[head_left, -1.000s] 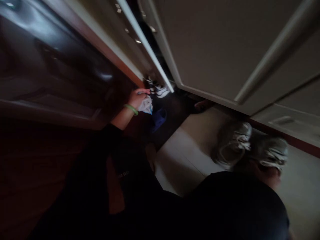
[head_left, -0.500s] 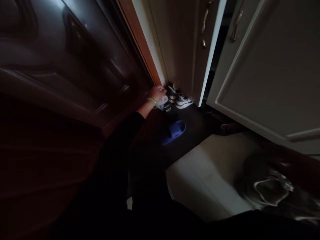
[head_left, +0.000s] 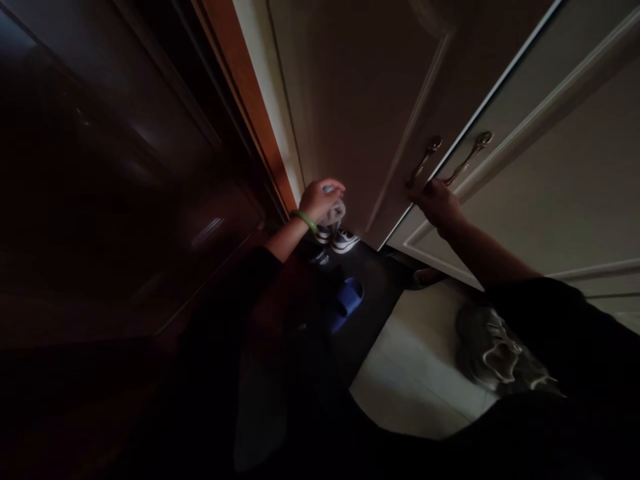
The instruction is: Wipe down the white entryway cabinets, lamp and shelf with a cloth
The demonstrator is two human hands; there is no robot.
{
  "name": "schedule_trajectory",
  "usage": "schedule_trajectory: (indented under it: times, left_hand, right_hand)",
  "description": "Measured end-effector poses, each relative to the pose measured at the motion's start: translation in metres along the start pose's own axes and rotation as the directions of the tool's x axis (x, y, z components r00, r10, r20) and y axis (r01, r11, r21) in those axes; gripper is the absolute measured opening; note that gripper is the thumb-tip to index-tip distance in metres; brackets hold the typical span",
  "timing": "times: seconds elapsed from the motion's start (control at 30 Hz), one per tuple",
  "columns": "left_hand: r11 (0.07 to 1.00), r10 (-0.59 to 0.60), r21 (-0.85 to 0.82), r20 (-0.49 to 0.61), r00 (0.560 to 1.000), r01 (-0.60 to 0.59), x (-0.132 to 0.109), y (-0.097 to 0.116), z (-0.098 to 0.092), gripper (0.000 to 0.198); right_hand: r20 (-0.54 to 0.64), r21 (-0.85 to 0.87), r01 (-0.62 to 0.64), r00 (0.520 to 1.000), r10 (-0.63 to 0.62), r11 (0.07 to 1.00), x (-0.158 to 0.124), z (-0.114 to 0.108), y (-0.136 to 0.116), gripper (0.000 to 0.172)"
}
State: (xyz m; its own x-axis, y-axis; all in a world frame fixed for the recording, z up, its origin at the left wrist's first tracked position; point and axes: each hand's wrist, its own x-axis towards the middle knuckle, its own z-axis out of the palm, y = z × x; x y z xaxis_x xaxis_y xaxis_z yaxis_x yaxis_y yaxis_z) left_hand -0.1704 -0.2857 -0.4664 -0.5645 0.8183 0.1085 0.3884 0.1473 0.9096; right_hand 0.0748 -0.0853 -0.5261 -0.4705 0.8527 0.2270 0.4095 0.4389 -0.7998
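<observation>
My left hand (head_left: pixel 323 200), with a green bangle at the wrist, is curled around a pale, crumpled-looking item (head_left: pixel 336 212). A small light-blue bit shows between the fingers; what the item is, I cannot make out. My right hand (head_left: pixel 440 203) is closed at the lower end of the brass handle (head_left: pixel 470 157) on the right cabinet door (head_left: pixel 555 180). Its fingertips reach across the seam to the left cabinet door (head_left: pixel 350 100), which has a similar handle (head_left: pixel 425 162). The two doors stand almost edge to edge.
Dark sneakers with white soles (head_left: pixel 344 241) sit under the left door. A blue slipper (head_left: pixel 347 300) lies on the dark mat (head_left: pixel 373 320). Greyish shoes (head_left: pixel 500 357) rest on the pale tiles (head_left: pixel 405 367) at right. A dark panelled door (head_left: pixel 125 167) fills the left side.
My right hand has come into view at the handle. The dark gap between the cabinet doors has closed to a thin seam. My left hand still holds the pale item, and the view has shifted.
</observation>
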Motion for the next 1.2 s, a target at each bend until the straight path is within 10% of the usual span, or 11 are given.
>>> schedule_trajectory:
  times: [0.2,0.5,0.7,0.87,0.97,1.07,1.2]
  left_hand:
    - [0.999,0.003,-0.047,0.172,0.985,0.005,-0.039,-0.007,0.007,0.024]
    - [0.994,0.11,0.014,0.039,0.993,-0.111,-0.119,-0.035,0.074,0.119]
    - [0.949,0.304,0.124,-0.129,0.944,-0.288,-0.082,0.014,0.089,0.086]
    - [0.968,0.247,0.063,-0.086,0.965,-0.243,-0.045,0.049,0.076,0.018]
    - [0.978,0.196,0.072,-0.001,0.981,-0.196,-0.036,0.054,0.064,0.01]
    - [0.974,0.198,0.104,0.037,0.98,-0.201,-0.035,0.055,0.055,0.011]
    - [0.974,0.202,0.097,0.055,0.978,-0.207,-0.033,0.058,0.051,0.013]
  right_hand:
    - [-0.07,-0.188,-0.106,0.993,0.094,0.977,-0.044,0.006,-0.039,0.037]
    - [0.088,-0.117,-0.008,0.996,0.019,0.993,-0.099,0.015,-0.074,0.042]
    - [0.158,0.061,-0.052,0.987,0.042,0.997,-0.089,0.009,-0.059,0.04]
    - [0.186,0.165,-0.066,0.982,0.035,0.984,-0.089,0.009,-0.045,0.042]
    - [-0.018,0.27,-0.034,0.999,0.04,0.962,-0.077,0.005,-0.042,0.048]
    - [-0.358,0.38,-0.035,0.916,0.182,0.924,-0.046,0.002,-0.045,0.059]
    - [-0.35,0.414,-0.117,0.895,0.276,0.903,-0.01,-0.011,-0.06,0.043]
